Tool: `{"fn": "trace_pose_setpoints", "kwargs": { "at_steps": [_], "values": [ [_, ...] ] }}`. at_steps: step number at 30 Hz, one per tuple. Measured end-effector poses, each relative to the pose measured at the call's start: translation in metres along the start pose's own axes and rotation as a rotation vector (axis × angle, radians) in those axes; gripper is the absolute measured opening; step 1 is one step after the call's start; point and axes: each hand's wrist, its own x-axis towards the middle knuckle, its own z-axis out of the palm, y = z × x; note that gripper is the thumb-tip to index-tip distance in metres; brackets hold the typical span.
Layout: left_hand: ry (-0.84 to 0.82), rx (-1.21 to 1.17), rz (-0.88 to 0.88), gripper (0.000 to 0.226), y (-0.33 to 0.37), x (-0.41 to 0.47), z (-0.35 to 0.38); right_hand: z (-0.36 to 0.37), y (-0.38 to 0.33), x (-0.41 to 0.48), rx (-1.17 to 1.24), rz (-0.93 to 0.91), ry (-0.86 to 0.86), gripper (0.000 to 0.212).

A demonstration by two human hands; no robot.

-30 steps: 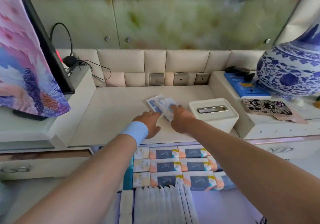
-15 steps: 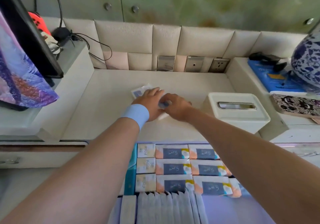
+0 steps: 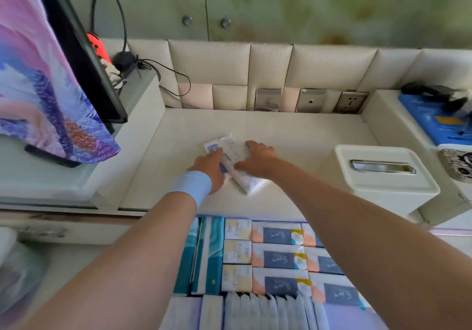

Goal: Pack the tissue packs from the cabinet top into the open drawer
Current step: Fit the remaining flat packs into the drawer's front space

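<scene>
L grip (image 3: 210, 170) fingers flat on white-blue plastic tissue packs (image 3: 239, 153). R grip (image 3: 256, 161) curled round same packs, betw. both grips on cream desk (image 3: 293, 132). Open drawer (image 3: 344, 322) nearside of grips.

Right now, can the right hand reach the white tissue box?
Probably yes: the right hand is near the white tissue box, with only bare cabinet top between them, though it holds the tissue packs.

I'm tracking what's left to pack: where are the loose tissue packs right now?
In the head view, the tissue packs lie mid-cabinet top, between the left hand and right hand, left of the white tissue box.
</scene>
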Motion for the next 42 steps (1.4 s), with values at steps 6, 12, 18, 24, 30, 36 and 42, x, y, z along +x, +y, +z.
{"fn": "trace_pose_setpoints", "kwargs": {
  "at_steps": [6, 12, 18, 24, 30, 36, 42],
  "values": [
    [-0.032, 0.1, 0.026, 0.058, -0.004, -0.004, -0.026, -0.008, 0.01, -0.014, 0.157, -0.13, -0.108, 0.087],
    [-0.107, 0.43, 0.072, 0.045, 0.004, -0.012, -0.034, -0.02, 0.037, -0.03, 0.331, -0.064, -0.149, 0.088],
    [-0.167, 0.317, 0.129, 0.086, 0.017, -0.009, -0.022, -0.021, 0.066, -0.041, 0.65, 0.224, -0.016, 0.072],
    [-0.197, 0.478, 0.134, 0.122, 0.023, -0.011, -0.016, -0.025, 0.072, -0.053, 0.78, 0.283, 0.035, 0.057],
    [-0.2, 0.452, 0.207, 0.123, 0.011, -0.03, -0.004, -0.023, 0.069, -0.063, 0.713, 0.255, 0.033, 0.049],
    [-0.103, 0.328, 0.218, 0.082, -0.001, -0.071, 0.009, -0.023, 0.065, -0.09, 0.696, 0.234, -0.023, 0.045],
    [-0.109, -0.121, 0.019, 0.021, 0.009, -0.111, -0.004, -0.036, 0.072, -0.135, 0.658, 0.246, -0.008, 0.04]
  ]
}}
